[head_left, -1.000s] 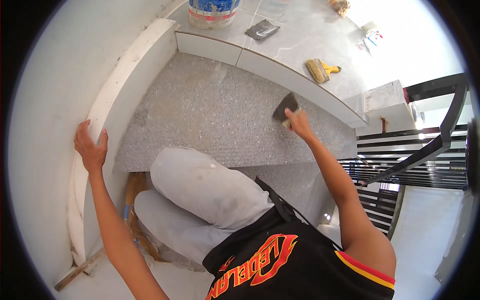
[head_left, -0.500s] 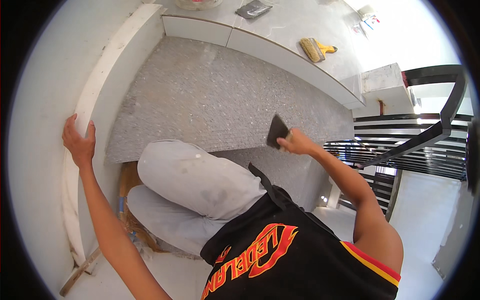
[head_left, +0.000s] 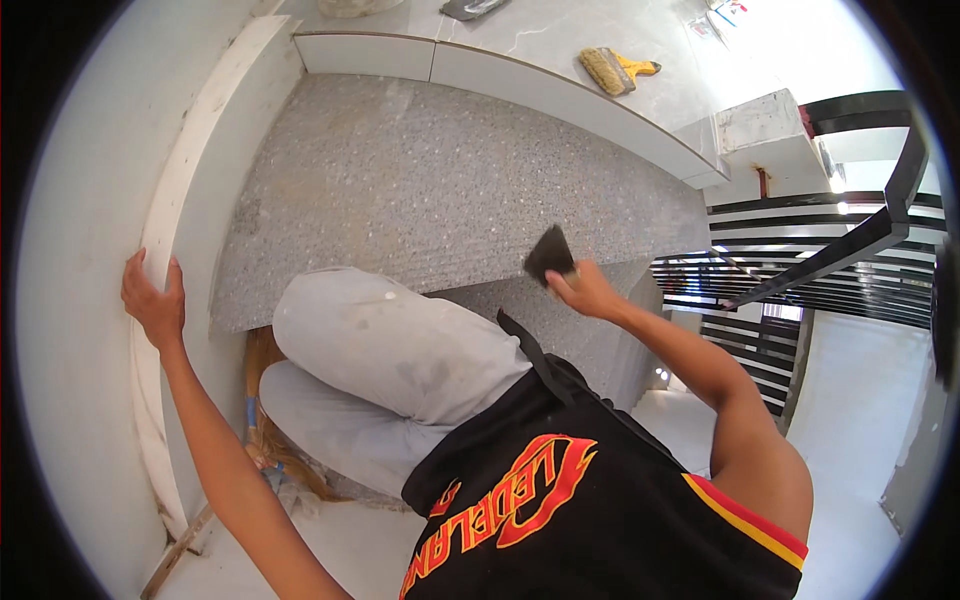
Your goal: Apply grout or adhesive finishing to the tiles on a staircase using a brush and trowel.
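My right hand grips a dark flat scraper blade and holds it against the near edge of a speckled grey stone step. My left hand rests flat on the white skirting strip along the wall at the left, fingers spread over its edge. My bent knee in light grey trousers lies between the two arms, just below the step.
A white tiled riser and a pale tiled landing lie beyond the step, with a yellow brush and a dark tool on it. A black stair railing runs at the right. A wooden strip lies at the lower left.
My right hand has drawn the scraper back toward me, from the middle of the step to its near edge. The view has shifted upward. My left hand stays on the skirting.
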Demonstrator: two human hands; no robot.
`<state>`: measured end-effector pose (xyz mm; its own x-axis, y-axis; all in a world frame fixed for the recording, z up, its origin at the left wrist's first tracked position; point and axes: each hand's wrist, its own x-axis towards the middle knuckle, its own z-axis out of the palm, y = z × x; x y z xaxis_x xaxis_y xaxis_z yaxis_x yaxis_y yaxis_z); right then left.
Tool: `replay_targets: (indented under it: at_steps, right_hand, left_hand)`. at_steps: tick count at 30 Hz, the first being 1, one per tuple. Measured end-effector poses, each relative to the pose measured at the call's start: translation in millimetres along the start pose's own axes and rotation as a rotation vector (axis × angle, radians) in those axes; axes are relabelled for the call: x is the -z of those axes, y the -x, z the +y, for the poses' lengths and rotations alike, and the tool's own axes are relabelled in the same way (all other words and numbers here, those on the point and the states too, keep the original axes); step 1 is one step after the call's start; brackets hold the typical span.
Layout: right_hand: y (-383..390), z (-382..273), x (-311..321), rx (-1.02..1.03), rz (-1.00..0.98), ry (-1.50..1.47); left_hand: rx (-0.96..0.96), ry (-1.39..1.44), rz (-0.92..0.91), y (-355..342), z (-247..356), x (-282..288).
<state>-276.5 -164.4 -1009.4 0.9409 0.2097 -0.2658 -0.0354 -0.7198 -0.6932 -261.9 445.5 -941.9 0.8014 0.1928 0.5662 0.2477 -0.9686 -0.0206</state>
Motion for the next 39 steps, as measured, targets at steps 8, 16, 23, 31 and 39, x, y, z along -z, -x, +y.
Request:
replay_targets:
  at_steps: [8, 16, 23, 31, 39]
  right_hand:
    - [-26.0, 0.6, 59.0, -0.021, 0.014, -0.064]
    - [-92.0, -9.9, 76.2, 0.175, -0.256, 0.49]
    - [-108.0, -16.0, 23.6, 0.512, -0.351, 0.399]
    - [-120.8, -43.7, 28.9, 0.294, -0.352, 0.452]
    - [-114.7, -16.2, 23.3, 0.506, -0.359, 0.412]
  left_hand:
    - [-0.004, 0.009, 0.02, 8.5, -18.2, -4.2]
    - [0.072, 0.063, -0.054, 3.8, -0.6, 1.6]
    - [0.038, 0.107, -0.015, 2.6, -3.4, -4.5]
    - [0.074, 0.061, -0.014, 1.5, -8.1, -2.4]
    - [0.096, 0.093, -0.009, 4.3, -2.9, -2.6]
